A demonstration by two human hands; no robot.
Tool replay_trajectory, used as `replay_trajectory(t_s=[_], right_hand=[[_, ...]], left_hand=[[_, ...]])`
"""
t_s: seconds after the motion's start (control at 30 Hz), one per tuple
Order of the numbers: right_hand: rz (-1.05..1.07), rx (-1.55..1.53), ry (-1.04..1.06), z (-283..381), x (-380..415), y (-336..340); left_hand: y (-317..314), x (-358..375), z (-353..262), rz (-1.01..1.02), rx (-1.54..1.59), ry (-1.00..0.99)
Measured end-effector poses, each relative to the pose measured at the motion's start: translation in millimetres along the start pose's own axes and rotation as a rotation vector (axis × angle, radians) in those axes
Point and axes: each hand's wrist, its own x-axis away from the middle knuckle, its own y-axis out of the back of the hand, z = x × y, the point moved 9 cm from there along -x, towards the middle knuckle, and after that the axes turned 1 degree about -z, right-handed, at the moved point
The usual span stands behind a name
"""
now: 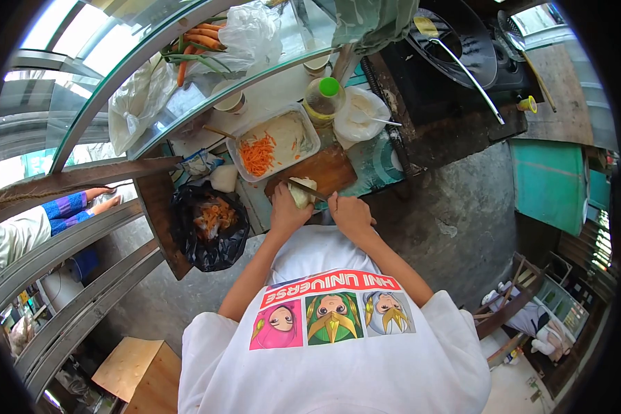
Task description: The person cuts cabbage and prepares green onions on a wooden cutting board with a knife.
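Observation:
My left hand (288,210) is closed around a pale piece of cabbage (301,196) at the near edge of a brown wooden cutting board (331,170). In my right hand (352,217) is the handle of a kitchen knife (309,190), whose dark blade lies across the cabbage. Just beyond the board stands a white plastic tub (313,153) with orange shredded carrot (257,154) in its left part and a pale, floury mixture (288,131) beside it.
A black plastic bag (230,252) of peelings hangs open at left. A green-lidded jar (323,103) and a bowl of white powder (360,110) stand behind. Carrots (200,43) lie on the glass case. A wok (455,41) with a spatula (470,77) is at right. A person lies far left.

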Motion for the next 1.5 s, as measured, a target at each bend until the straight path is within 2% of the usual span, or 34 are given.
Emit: replay_trajectory(t_s=[0.67, 0.83, 1.0, 1.07, 1.23, 1.4, 1.5], right_hand=[[0.043, -0.019, -0.005, -7, -37, -34], [0.084, -0.057, 0.068, -8, -25, -17], [0.151, -0.030, -0.041, -27, -34, -39], [0.144, -0.034, -0.026, -29, -38, -41], [0.168, -0.096, -0.071, -33, -27, -22], [0.273, -0.113, -0.070, -17, -9, 4], [0.259, -0.139, -0.029, -17, -5, 8]], left_hand=[[9, 0, -17, -0.013, -0.122, -0.047], [5, 7, -18, 0.051, -0.100, -0.001], [8, 9, -21, -0.002, -0.069, -0.024], [8, 6, -18, 0.002, -0.069, -0.015], [5, 7, -14, 0.015, -0.056, 0.008], [4, 10, -16, -0.014, -0.074, 0.012], [5, 12, -17, -0.026, -0.074, 0.029]])
